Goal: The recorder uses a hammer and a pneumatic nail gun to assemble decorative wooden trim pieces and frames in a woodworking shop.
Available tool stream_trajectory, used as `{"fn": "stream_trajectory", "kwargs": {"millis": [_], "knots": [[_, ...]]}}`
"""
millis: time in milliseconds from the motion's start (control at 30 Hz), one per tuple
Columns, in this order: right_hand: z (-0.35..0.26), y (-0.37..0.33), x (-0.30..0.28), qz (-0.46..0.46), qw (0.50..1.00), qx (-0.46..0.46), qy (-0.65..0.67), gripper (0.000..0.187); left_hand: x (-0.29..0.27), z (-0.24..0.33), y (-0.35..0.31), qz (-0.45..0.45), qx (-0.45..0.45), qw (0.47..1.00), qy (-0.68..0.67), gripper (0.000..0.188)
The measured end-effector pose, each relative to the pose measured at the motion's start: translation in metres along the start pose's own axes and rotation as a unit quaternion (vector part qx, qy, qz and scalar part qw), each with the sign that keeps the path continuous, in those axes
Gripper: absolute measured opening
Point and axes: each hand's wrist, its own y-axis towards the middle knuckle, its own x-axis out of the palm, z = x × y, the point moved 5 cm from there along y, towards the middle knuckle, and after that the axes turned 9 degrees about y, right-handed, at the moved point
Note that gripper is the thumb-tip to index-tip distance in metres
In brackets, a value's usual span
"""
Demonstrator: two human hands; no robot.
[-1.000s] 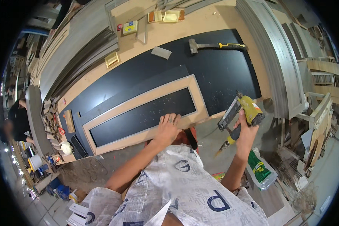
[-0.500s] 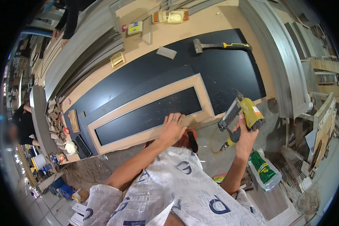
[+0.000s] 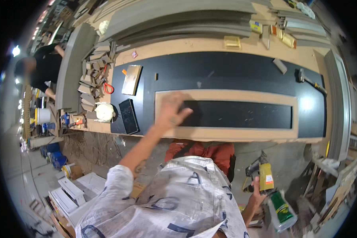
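Note:
A pale wooden frame with a rectangular opening lies flat on a black panel on the workbench. Over the frame's left end is my left hand, thumb spread to the right and fingers slightly blurred; it appears to rest there, with nothing seen in it. My right hand grips a yellow and black nail gun, held low on the right, off the bench's near edge. A hammer lies at the panel's right end, near a small grey wood piece.
A wood block and a black phone-like slab lie on the panel's left. Beside them are red-handled scissors, offcuts and a white bundle. Grey boards are stacked behind. A person stands far left.
My view has turned leftward. My left hand has gone from the frame's near edge to its left end. My right hand has lowered the nail gun away from the frame.

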Motion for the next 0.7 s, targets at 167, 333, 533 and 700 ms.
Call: {"fn": "stream_trajectory", "kwargs": {"millis": [167,333,533,700], "knots": [[0.091,-0.119,0.094,0.083,0.992,0.011,-0.093,0.037,-0.025,-0.109,-0.038,-0.124,0.077,0.988,0.054,0.092],[0.075,-0.164,0.215,-0.112,0.985,-0.084,-0.102,0.040,-0.023,-0.106,-0.060,-0.201,0.082,0.974,0.060,0.116],[0.106,-0.188,0.248,-0.215,0.949,-0.137,-0.184,0.049,-0.017,-0.098,-0.063,-0.207,0.078,0.972,0.082,0.131],[0.130,-0.201,0.254,-0.182,0.965,-0.134,-0.134,0.047,-0.009,-0.105,-0.069,-0.211,0.078,0.969,0.101,0.134]]}}
